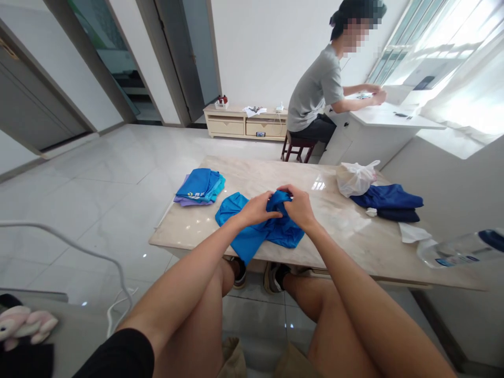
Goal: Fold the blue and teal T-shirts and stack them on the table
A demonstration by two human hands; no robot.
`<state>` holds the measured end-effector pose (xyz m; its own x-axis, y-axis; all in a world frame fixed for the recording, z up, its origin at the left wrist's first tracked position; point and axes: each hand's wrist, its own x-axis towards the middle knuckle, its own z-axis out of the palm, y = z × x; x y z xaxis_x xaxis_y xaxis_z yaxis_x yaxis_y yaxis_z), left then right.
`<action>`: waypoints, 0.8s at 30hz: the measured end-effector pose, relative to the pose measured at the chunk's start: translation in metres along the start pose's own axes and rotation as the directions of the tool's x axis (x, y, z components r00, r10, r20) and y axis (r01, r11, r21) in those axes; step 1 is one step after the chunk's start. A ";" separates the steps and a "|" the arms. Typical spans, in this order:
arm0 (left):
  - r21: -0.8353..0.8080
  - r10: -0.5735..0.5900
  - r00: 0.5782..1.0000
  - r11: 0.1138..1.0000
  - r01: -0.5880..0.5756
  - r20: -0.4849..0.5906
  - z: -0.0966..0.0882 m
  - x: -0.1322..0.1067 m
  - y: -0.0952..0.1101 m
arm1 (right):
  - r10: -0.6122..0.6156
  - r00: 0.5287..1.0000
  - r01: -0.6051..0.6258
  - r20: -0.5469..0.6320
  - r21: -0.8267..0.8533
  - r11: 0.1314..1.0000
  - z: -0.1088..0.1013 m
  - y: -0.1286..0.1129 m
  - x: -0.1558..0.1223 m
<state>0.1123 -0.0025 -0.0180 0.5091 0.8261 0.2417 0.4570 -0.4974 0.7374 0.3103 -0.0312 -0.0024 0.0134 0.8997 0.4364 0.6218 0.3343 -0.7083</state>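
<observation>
A crumpled blue garment (248,241) lies on the low table in front of me, part of it hanging over the near edge. Its exact kind cannot be made out. My left hand (258,209) grips a raised, bunched part of the cloth from the left, thumb stretched toward the middle. From the right, my right hand (298,206) holds the same bunched part, fingers curled over its top. To the left sits a stack of folded clothes (200,186), blue on top with a small white and yellow print, lighter blue and purple beneath.
On the marble-look table (252,173), a white plastic bag (356,177) and dark blue folded clothes (388,202) stand at the right. Nearer lie white tissue (413,232) and a clear plastic bottle (452,249). Beyond, a person (315,89) sits at a white desk (388,116).
</observation>
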 end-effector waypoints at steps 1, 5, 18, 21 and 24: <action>-0.013 -0.009 1.000 1.000 0.009 0.018 0.007 0.004 0.005 | -0.022 1.000 0.022 -0.021 -0.005 1.000 0.000 0.000 0.002; -0.081 -0.056 0.995 0.996 0.049 -0.087 0.014 0.016 0.013 | 0.065 0.989 -0.066 -0.131 -0.004 0.998 -0.002 0.022 0.003; -0.547 0.034 0.994 0.836 0.031 0.108 -0.013 0.000 0.036 | 0.126 0.826 -0.293 0.550 0.228 0.929 0.010 0.053 -0.031; -0.610 -0.008 1.000 0.792 -0.008 -0.024 -0.028 -0.004 0.047 | 0.157 0.810 -0.306 0.565 0.179 0.935 0.001 0.047 -0.022; -0.627 -0.127 0.913 0.763 -0.160 -0.388 -0.053 -0.002 0.039 | 0.215 0.855 -0.311 0.473 0.136 0.941 -0.018 0.038 -0.011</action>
<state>0.0904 -0.0091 0.0440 0.1234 0.9202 0.3716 -0.1900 -0.3456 0.9189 0.3477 -0.0331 -0.0245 -0.2253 0.9734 -0.0414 0.4741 0.0724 -0.8775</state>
